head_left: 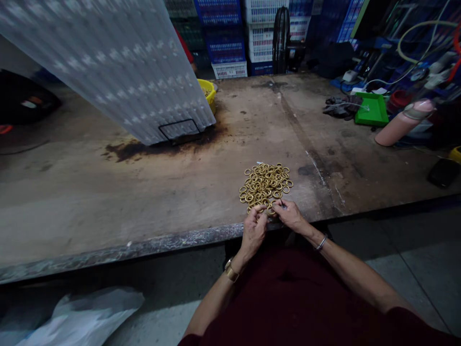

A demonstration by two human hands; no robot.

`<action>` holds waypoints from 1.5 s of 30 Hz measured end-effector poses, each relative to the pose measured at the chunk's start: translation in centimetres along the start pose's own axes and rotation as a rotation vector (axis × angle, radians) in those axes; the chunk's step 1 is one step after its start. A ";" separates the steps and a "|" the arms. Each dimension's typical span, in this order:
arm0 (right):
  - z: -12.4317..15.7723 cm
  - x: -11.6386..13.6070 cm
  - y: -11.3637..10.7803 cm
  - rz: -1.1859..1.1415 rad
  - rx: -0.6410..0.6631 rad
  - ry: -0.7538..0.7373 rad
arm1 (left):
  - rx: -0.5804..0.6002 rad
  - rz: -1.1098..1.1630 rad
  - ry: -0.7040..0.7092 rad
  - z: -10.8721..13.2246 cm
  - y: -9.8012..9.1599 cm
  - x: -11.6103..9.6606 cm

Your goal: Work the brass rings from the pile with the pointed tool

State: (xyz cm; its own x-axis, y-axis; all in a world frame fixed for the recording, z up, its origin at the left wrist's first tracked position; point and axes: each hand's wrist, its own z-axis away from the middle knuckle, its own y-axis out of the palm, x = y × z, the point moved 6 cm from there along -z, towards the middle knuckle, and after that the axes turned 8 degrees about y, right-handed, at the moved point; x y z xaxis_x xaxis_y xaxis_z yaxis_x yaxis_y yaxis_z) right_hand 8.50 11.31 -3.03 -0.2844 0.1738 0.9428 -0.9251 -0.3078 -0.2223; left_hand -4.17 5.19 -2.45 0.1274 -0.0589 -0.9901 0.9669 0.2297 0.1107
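A heap of brass-coloured rings point(264, 181) lies on the wooden table near its front edge. Just in front of the heap, my left hand point(254, 229) is closed, thumb and fingers pinching a brass ring point(271, 209). My right hand point(291, 216) is also closed, its fingertips at the right side of that ring. A small dark tool point(283, 205) sticks out between the right fingers; its exact kind is too small to make out. Both hands are close together at the table edge.
A stack of long translucent tubes or ribbed sheets point(144, 72) stands at the back left, with a yellow basin point(211, 95) behind it. On the right are a green tray point(372, 109), a pink bottle point(403, 124) and a dark mouse-like object point(443, 173). Crates point(223, 36) stand beyond.
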 end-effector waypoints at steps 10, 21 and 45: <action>0.6 -1.0 0.8 -0.287 0.125 0.311 | 0.200 -0.243 0.329 -1.3 -0.2 -0.9; 1.5 -0.7 1.0 -0.286 0.257 0.457 | 0.384 -0.319 0.415 -1.5 0.5 -2.7; 0.5 0.3 0.6 -0.006 0.096 0.052 | 0.215 0.205 -0.217 -0.3 1.8 1.3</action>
State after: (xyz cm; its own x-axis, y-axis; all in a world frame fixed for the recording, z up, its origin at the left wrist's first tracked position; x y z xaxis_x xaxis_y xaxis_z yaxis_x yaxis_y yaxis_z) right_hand 8.01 10.76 -2.74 -0.2935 0.2232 0.9295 -0.8992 -0.3945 -0.1892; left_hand -2.28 5.78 -3.59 0.3448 -0.2430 -0.9067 0.9379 0.0498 0.3433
